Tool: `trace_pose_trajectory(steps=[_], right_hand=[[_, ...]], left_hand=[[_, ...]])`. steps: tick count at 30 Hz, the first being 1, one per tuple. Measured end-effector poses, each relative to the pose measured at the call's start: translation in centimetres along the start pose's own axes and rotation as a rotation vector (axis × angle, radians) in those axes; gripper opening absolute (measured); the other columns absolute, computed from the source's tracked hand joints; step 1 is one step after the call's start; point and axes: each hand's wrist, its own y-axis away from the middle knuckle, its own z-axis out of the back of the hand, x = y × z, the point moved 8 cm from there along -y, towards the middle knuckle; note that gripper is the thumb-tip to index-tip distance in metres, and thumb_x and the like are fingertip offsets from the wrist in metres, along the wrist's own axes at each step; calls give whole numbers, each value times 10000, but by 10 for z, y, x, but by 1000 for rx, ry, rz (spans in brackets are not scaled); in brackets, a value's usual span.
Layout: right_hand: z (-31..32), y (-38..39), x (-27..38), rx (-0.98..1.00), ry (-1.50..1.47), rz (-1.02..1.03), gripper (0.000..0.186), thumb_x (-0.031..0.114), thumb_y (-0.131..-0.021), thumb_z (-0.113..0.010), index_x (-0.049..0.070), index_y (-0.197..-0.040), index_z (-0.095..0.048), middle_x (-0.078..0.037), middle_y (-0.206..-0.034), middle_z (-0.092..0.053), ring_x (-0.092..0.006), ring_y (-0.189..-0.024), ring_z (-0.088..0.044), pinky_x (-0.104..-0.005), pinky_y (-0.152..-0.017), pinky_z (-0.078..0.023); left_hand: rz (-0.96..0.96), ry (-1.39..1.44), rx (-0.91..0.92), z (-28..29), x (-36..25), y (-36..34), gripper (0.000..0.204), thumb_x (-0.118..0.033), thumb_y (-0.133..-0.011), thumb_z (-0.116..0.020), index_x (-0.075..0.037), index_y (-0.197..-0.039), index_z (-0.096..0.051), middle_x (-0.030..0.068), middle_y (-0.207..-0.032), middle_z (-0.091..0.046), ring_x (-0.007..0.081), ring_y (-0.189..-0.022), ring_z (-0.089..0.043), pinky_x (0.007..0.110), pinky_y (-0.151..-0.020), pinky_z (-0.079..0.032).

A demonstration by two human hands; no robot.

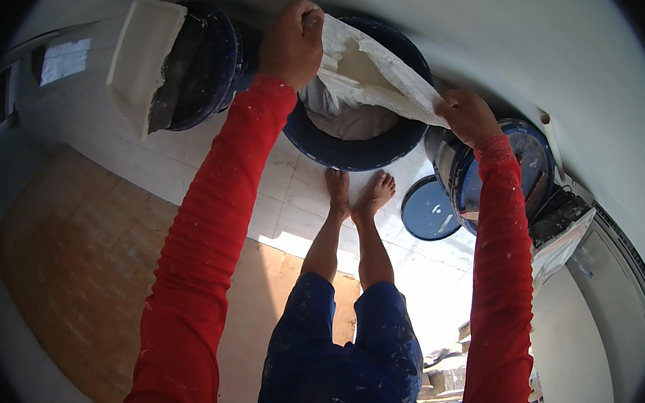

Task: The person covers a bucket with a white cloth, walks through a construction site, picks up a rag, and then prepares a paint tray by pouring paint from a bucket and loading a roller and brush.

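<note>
Nearest cam: person's red sleeves (201, 245), pale specks on both, run up from the lower L and lower R of frame; blue shorts (341, 354), also spattered, at bottom ctr. Bare feet (357, 193) at mid-frame, toes just beside the tub's near rim.

L hand (295, 44), upper ctr-left: fist clamped on one end of the white bag (378, 66). R hand (467, 116), upper ctr-right, sits lower in frame: fingers clamped on the other end. Bag is pulled out between them over the dark blue tub (352, 158), upper ctr. Tub holds pale greyish material (355, 122); powder or paste, can't tell. Can't tell if anything's left in the bag either.

Risks, IMO: thin-looking bag could tear if hands pull apart too hard; R grip is only near the bag's tip, so it could slip → bag drops into tub. If bag's not empty, a tilt past the rim could spill on feet or tiles (272, 171). A sharp shake could raise dust if contents are dry.

Around: round blue lid (432, 208) on floor, right of ctr; spattered bucket (526, 168) beyond it, near R forearm. Upper L: dark bucket (207, 79) w/ white tray-like piece (138, 58) against it. Pale wall (547, 45) behind.
</note>
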Motion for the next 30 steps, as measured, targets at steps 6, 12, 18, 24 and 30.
trace_pose_trajectory(steps=[6, 12, 18, 24, 30], right_hand=[[14, 0, -7, -153, -350, 88, 312, 299, -903, -569, -7, -951, -611, -129, -818, -628, -225, -735, -635, -356, -668, -499], [10, 5, -5, -178, -562, -73, 334, 313, -920, -574, -19, -941, -602, -93, -813, -630, -145, -649, -626, -283, -551, -539], [4, 15, -3, -132, -485, -181, 414, 404, -873, -652, -4, -941, -625, -86, -802, -609, -158, -644, -618, -298, -543, -554], [-12, 32, -1, 172, -397, -141, 415, 415, -871, -660, 7, -943, -636, -71, -830, -589, -144, -688, -595, -283, -574, -541], [0, 30, -9, 75, -470, 123, 285, 341, -935, -609, 57, -929, -591, -6, -870, -581, -89, -783, -562, -243, -732, -495]], left_hand=[[-75, -53, -33, 6, 3, -8, 121, -167, -919, -529, -64, -947, -586, 138, -845, -649, 349, -789, -634, 401, -711, -487], [-78, -205, 0, 8, -3, -14, 198, -196, -950, -506, -29, -1031, -576, 211, -941, -640, 379, -891, -604, 444, -770, -465], [-146, -268, -67, 14, 7, -22, 210, -202, -966, -465, -25, -1044, -546, 263, -954, -617, 462, -937, -573, 499, -775, -449], [-151, -287, -114, 20, 18, -22, 218, -212, -974, -460, -23, -1050, -538, 263, -956, -618, 468, -948, -571, 494, -777, -451], [-72, -278, -137, 22, 20, -24, 225, -228, -983, -435, -31, -1051, -519, 262, -954, -618, 474, -956, -569, 501, -771, -450]])
